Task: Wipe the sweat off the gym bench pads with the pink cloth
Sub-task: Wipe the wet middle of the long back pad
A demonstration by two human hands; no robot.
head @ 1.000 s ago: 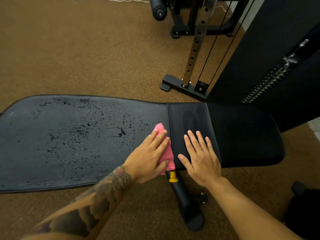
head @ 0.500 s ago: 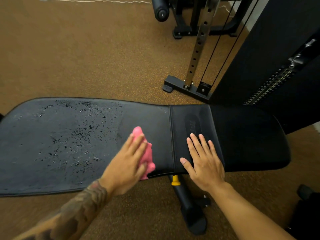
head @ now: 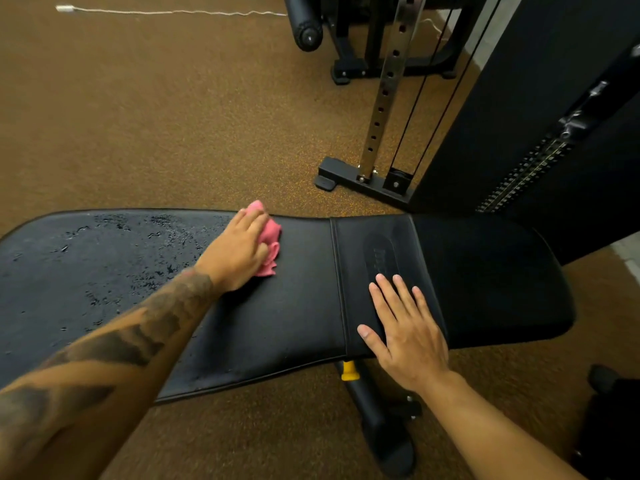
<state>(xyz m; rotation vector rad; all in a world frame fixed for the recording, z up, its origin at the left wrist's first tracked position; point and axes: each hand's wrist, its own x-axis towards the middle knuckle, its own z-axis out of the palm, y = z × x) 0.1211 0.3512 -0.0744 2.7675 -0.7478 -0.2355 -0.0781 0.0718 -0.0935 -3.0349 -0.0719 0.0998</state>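
Pink cloth sat under my left hand, fingers together, on the wet back pad; right hand lay flat, fingers spread.

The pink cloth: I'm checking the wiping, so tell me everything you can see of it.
The small pink cloth looks like soft fabric, crumpled into a wad. It lies on the long black bench pad near its far edge, beside the wet droplets. The left hand presses down on it, covering much of it.
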